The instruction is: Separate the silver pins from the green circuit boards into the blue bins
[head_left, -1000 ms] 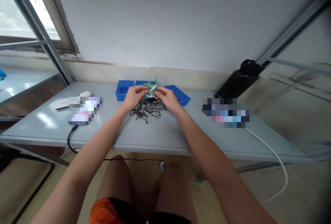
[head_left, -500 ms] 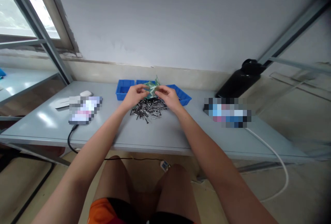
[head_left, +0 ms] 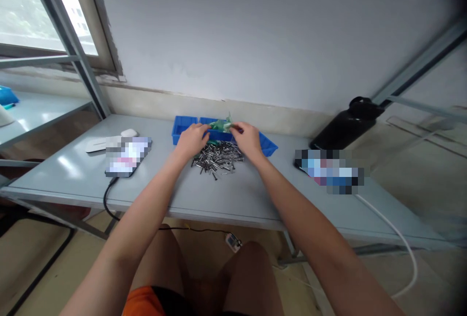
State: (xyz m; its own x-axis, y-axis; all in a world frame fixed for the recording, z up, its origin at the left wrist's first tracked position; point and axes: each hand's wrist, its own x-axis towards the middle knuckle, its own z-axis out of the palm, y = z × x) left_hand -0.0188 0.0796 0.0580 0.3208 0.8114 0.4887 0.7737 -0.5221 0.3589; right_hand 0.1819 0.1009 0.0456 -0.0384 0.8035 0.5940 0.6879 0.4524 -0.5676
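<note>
A crumpled green plastic bag [head_left: 221, 125] is stretched between my two hands, over the middle blue bin [head_left: 215, 134]. My left hand [head_left: 192, 140] pinches its left side, and my right hand [head_left: 247, 137] grips its right side. Whitish bits show in or on the bag, too small to make out. Just in front of the bins, a loose pile of dark and silvery screws [head_left: 218, 158] lies on the grey table [head_left: 226, 199]. Another blue bin [head_left: 179, 127] stands behind my left hand, and an angled blue bin [head_left: 268, 146] sits partly behind my right hand.
On the left are a phone [head_left: 128, 156] with a black cable, a white flat object [head_left: 100, 145] and a small white case [head_left: 129, 133]. At right, a black bottle [head_left: 339, 124] stands tilted in view behind another phone [head_left: 330, 170] with a white cable.
The view has shifted, moving the whole scene slightly right and down in the picture. The green bag looks flatter and more bunched between my hands, lower against the middle bin.
</note>
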